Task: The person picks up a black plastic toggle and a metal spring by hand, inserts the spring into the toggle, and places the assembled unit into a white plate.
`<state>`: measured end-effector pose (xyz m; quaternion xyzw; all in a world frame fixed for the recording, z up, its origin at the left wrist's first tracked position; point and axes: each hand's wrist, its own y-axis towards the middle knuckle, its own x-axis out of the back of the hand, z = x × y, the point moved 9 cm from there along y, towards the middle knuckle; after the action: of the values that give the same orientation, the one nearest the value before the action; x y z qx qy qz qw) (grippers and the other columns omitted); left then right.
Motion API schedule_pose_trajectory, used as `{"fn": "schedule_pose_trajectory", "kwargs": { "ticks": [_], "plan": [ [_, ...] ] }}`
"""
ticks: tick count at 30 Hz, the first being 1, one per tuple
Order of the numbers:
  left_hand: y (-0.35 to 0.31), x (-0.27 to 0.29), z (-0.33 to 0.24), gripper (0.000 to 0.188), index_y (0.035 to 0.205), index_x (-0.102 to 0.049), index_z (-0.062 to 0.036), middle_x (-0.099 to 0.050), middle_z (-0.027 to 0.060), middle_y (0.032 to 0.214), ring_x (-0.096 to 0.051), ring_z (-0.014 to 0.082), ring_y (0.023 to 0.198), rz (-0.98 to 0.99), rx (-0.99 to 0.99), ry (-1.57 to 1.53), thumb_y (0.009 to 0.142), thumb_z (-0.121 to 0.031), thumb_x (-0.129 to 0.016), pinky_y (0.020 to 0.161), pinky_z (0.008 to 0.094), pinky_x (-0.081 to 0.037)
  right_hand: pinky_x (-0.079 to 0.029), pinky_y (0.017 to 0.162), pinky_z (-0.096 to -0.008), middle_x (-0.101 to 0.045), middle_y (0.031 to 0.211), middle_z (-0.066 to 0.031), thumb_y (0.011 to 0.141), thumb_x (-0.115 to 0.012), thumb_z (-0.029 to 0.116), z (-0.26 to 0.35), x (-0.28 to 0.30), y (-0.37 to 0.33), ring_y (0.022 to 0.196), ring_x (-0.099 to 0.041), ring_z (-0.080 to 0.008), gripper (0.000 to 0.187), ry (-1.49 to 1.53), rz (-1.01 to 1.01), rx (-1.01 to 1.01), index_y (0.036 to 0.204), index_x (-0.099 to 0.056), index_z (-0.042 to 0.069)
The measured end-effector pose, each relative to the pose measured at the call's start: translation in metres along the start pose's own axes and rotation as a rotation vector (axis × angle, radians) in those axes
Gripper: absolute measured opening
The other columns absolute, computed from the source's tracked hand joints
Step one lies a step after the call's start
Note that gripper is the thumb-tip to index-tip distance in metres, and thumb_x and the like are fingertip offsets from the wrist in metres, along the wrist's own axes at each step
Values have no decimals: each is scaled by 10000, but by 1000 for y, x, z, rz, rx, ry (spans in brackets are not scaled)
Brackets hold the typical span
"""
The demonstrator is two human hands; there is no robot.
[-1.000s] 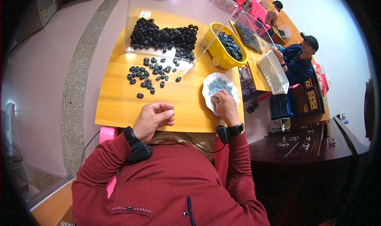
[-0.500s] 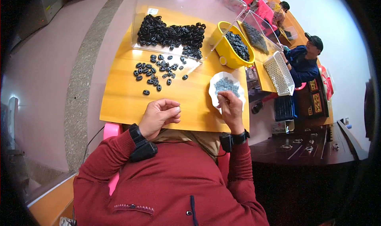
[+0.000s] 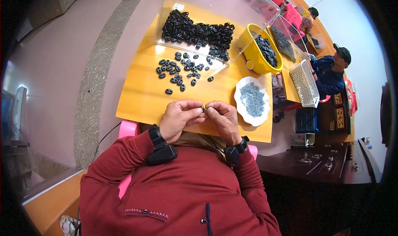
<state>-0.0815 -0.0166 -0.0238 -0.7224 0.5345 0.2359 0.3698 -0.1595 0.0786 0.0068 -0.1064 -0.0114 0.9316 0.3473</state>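
Near the table's front edge, my left hand [image 3: 177, 119] and my right hand [image 3: 226, 121] meet fingertip to fingertip. Between the left thumb and forefinger is a small black piece [image 3: 203, 109], mostly covered by the fingers. The right thumb and forefinger are pinched against it; whatever they hold is too small to make out. Beyond my hands lie loose black oval two-hole plastic pieces [image 3: 194, 82], scattered in a group. To the right of my right hand stands a white wavy-rimmed plate [image 3: 239, 105] with many tiny grey-blue, spring-like bits [image 3: 252, 99] in it.
A clear plastic box [image 3: 199, 49] lies at the far side with a heap of black pieces [image 3: 195, 31]. Right of it stands a yellow tub [image 3: 247, 49] full of dark parts. A white perforated basket [image 3: 304, 84] and a co-worker [image 3: 331, 70] are further right.
My right hand has left the white plate and come left to my left hand, where the fingertips now meet. The whole view has shifted slightly.
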Motion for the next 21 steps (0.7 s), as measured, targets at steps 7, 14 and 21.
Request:
{"fn": "schedule_pose_trajectory", "kwargs": {
  "ticks": [7, 14, 21],
  "plan": [
    [-1, 0, 0, 210, 1079, -556, 56, -632, 117, 980, -660, 177, 850, -12, 2, 1, 883, -8, -593, 783, 282, -571, -514, 691, -225, -657, 875, -40, 912, -602, 77, -5, -1, -1, 756, -608, -88, 114, 43, -30, -4, 976, -624, -16],
    [-1, -2, -1, 204, 1075, -556, 56, -632, 117, 973, -663, 173, 844, -3, -3, -4, 886, -11, -591, 775, 278, -573, -501, 696, -205, -652, 910, -44, 915, -605, 89, -9, 0, 0, 773, -603, -85, 129, 110, -58, 6, 1000, -613, -7],
    [-1, -1, 0, 194, 1052, -563, 53, -641, 117, 961, -663, 164, 825, -14, -13, -20, 874, -9, -609, 755, 262, -575, -511, 699, -215, -648, 895, -35, 917, -586, 52, -9, 2, 0, 765, -604, -86, 93, 98, -66, 25, 980, -617, -8]
  ]
}}
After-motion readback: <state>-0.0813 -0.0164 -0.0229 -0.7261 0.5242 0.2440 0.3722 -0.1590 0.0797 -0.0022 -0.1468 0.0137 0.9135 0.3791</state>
